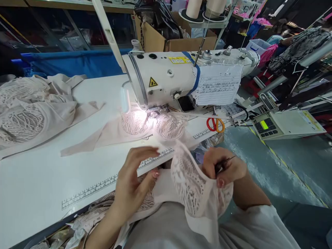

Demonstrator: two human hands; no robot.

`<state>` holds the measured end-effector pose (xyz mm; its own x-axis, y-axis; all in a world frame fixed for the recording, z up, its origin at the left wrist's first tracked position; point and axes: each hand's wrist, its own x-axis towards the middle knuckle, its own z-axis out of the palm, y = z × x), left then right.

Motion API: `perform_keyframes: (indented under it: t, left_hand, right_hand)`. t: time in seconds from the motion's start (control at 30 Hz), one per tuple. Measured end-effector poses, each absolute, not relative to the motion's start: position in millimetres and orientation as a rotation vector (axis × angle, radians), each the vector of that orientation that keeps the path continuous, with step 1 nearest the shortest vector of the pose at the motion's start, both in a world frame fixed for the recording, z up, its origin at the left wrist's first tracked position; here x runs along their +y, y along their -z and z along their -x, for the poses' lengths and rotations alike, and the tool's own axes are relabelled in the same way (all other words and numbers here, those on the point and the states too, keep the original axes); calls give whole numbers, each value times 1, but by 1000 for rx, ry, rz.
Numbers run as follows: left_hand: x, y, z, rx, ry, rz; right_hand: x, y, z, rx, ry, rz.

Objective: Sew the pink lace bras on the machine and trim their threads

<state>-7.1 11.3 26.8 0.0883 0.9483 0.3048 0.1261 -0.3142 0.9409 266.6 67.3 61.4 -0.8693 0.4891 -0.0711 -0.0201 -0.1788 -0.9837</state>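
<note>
My right hand (225, 167) pinches the upper edge of a pale pink lace bra (190, 183), which hangs down over my lap. A small dark tool (221, 166) with a thin tip is also tucked in that hand; the fingers hide most of it. My left hand (136, 180) has its thumb and fingers apart, beside the bra and over the table's front edge, with nothing in its grasp. Another lace bra (169, 126) lies under the lit needle area of the white sewing machine (160, 79).
A pile of similar bras (33, 114) lies on the left of the white table (31, 186). Red and orange scissors (215, 125) and a phone (185, 103) rest near the machine. A control panel (267, 128) juts out at right. Behind stands a cardboard box (153, 38).
</note>
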Motion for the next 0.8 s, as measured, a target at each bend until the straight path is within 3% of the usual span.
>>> perform_keyframes:
  t: [0.2, 0.47, 0.8]
  left_hand:
    - [-20, -22, -18, 1146, -1193, -1895]
    - [-16, 0, -15, 1360, -1174, -1848]
    - [-21, 3, -1, 1490, -1297, -1905]
  right_hand:
    - [45, -48, -234, -1773, -1813, 1075]
    - [28, -15, -202, -1869, -1539, 1066]
    - [29, 6, -211, -2267, -551, 904]
